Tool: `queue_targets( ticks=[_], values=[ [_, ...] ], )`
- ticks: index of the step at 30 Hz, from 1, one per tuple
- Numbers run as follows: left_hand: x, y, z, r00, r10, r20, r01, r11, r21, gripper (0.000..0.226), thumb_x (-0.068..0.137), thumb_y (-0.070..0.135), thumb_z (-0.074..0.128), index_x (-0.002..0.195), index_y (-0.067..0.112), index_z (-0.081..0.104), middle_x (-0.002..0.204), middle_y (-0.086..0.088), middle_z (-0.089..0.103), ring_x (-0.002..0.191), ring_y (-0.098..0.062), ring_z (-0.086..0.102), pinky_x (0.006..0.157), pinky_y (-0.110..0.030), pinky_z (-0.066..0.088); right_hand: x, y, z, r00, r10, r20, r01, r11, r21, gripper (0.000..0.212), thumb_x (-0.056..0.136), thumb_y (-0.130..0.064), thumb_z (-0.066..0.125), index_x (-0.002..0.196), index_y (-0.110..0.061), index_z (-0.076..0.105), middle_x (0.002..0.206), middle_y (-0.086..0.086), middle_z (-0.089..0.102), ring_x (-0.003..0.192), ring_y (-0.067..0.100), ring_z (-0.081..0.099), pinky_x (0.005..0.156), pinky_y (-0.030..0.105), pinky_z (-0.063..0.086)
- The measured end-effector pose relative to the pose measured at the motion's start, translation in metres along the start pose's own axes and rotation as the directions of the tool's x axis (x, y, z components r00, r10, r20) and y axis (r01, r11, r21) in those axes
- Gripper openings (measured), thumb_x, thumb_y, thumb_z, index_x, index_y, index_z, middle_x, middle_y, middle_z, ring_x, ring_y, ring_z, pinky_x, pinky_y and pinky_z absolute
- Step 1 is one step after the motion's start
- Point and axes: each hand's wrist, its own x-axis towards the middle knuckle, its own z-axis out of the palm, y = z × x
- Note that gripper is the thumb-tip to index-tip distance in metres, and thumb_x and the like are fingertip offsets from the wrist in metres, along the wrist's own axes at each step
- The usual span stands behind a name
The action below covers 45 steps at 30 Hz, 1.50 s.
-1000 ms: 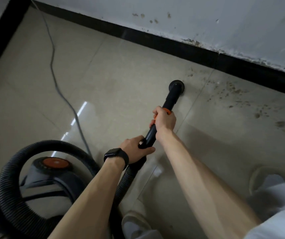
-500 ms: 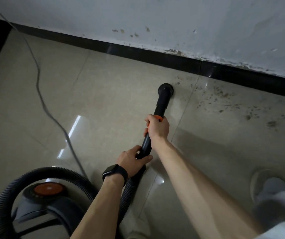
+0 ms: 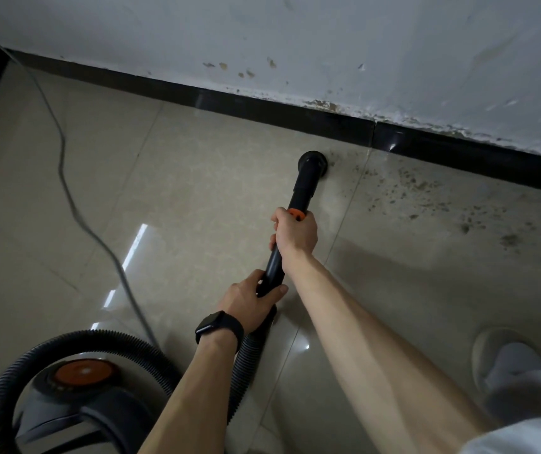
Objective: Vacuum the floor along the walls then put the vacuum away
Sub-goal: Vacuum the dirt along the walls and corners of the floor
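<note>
Black plastic from end to end: the wand (image 3: pixel 302 194) runs forward from the right hand (image 3: pixel 295 234), which is wrapped round it just below the orange collar (image 3: pixel 296 213). The left hand (image 3: pixel 249 298), behind and lower, is curled round the joint where the ribbed hose (image 3: pixel 249 352) begins. Ahead of the right hand the round nozzle (image 3: pixel 313 161) sits on the tiled floor (image 3: pixel 197 198), just short of the black skirting (image 3: pixel 262 106). The dirt (image 3: pixel 420 188) lies to the right of that hand, scattered along the skirting (the darkest specks seem furthest off).

We would sweep the nozzle rightward, flat to the tile and close against the skirting, slowly enough for the grit to lift. The left hand should feed hose so the vacuum body (image 3: pixel 76 398), behind and left of it, does not drag. We would also mind the grey cord (image 3: pixel 76 208) left of both hands.

We count two hands, one wand, one nozzle, one hose, one vacuum body, one cord, one watch (image 3: pixel 218 326) and one shoe (image 3: pixel 498 352) plainly shown.
</note>
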Motion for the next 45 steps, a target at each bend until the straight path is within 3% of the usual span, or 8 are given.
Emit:
queue_targets(
  ticks=[5, 12, 17, 24, 29, 34, 39, 45],
  values=[
    [0.005, 0.007, -0.002, 1.000, 0.009, -0.014, -0.009, 1.000, -0.016, 0.050, 0.083, 0.071, 0.054, 0.118, 0.036, 0.052, 0.084, 0.011, 0.062, 0.069, -0.006, 0.064, 0.057, -0.025, 0.055, 0.008, -0.007, 0.002, 1.000, -0.006, -0.007, 0.006, 1.000, 0.003, 0.027, 0.076, -0.016, 0.068, 0.101, -0.012, 0.058, 0.071, 0.002, 0.063, 0.035, 0.013, 0.051, 0.040, 0.024, 0.045],
    [0.013, 0.014, -0.002, 0.999, 0.021, -0.047, -0.025, 0.997, -0.072, 0.040, 0.083, 0.073, 0.050, 0.107, 0.041, 0.050, 0.085, 0.010, 0.064, 0.071, -0.009, 0.066, 0.066, -0.037, 0.060, 0.021, -0.018, 0.008, 1.000, -0.027, -0.004, 0.027, 0.999, -0.034, 0.027, 0.080, -0.016, 0.068, 0.104, -0.015, 0.056, 0.075, 0.004, 0.064, 0.036, 0.011, 0.052, 0.042, 0.024, 0.046],
    [0.018, 0.021, -0.006, 0.994, 0.000, -0.108, -0.022, 0.979, -0.203, 0.038, 0.088, 0.066, 0.052, 0.109, 0.034, 0.054, 0.084, 0.012, 0.063, 0.070, -0.003, 0.064, 0.057, -0.022, 0.054, 0.027, -0.031, 0.024, 0.998, -0.033, 0.056, 0.039, 0.994, -0.103, 0.025, 0.083, -0.016, 0.067, 0.102, -0.016, 0.051, 0.071, 0.003, 0.062, 0.034, 0.011, 0.050, 0.041, 0.025, 0.046],
    [0.008, 0.009, -0.017, 0.990, 0.005, -0.139, -0.041, 0.965, -0.261, 0.028, 0.086, 0.067, 0.054, 0.099, 0.042, 0.051, 0.081, 0.013, 0.065, 0.065, 0.001, 0.064, 0.052, -0.017, 0.052, 0.020, -0.029, 0.043, 0.991, 0.043, 0.129, -0.026, 0.991, -0.131, 0.030, 0.086, -0.022, 0.070, 0.108, -0.012, 0.053, 0.076, 0.005, 0.063, 0.035, 0.011, 0.052, 0.045, 0.027, 0.048],
    [-0.018, -0.015, -0.019, 0.987, 0.061, -0.149, -0.067, 0.997, -0.036, 0.028, 0.086, 0.073, 0.044, 0.097, 0.047, 0.041, 0.073, 0.011, 0.065, 0.056, -0.005, 0.063, 0.053, -0.032, 0.057, -0.008, -0.006, 0.030, 0.988, 0.112, 0.106, -0.114, 0.993, 0.006, 0.027, 0.088, -0.023, 0.073, 0.105, -0.011, 0.055, 0.064, -0.001, 0.060, 0.036, 0.012, 0.050, 0.043, 0.025, 0.047],
    [-0.051, -0.036, -0.006, 0.972, 0.141, -0.190, -0.096, 0.968, 0.230, 0.035, 0.085, 0.074, 0.032, 0.091, 0.040, 0.031, 0.069, 0.011, 0.052, 0.057, -0.010, 0.052, 0.051, -0.030, 0.044, -0.039, 0.024, 0.010, 0.987, 0.153, 0.050, -0.158, 0.980, 0.118, 0.021, 0.087, -0.018, 0.071, 0.099, -0.011, 0.055, 0.059, -0.004, 0.057, 0.038, 0.013, 0.050, 0.043, 0.024, 0.045],
    [-0.059, -0.044, -0.005, 0.977, 0.140, -0.160, -0.087, 0.951, 0.297, 0.036, 0.089, 0.071, 0.035, 0.098, 0.036, 0.035, 0.077, 0.012, 0.051, 0.067, -0.015, 0.053, 0.055, -0.031, 0.041, -0.051, 0.037, 0.004, 0.990, 0.134, -0.035, -0.128, 0.983, 0.134, 0.022, 0.088, -0.020, 0.070, 0.101, -0.013, 0.054, 0.071, 0.000, 0.061, 0.038, 0.011, 0.052, 0.044, 0.023, 0.047],
    [-0.042, -0.026, -0.012, 0.975, 0.157, -0.160, -0.114, 0.961, 0.250, 0.032, 0.090, 0.070, 0.034, 0.097, 0.039, 0.032, 0.077, 0.012, 0.050, 0.066, -0.012, 0.051, 0.053, -0.030, 0.035, -0.037, 0.015, 0.008, 0.994, 0.096, -0.051, -0.088, 0.985, 0.146, 0.023, 0.087, -0.020, 0.070, 0.101, -0.013, 0.053, 0.072, 0.001, 0.062, 0.037, 0.011, 0.052, 0.045, 0.025, 0.048]
  ],
)
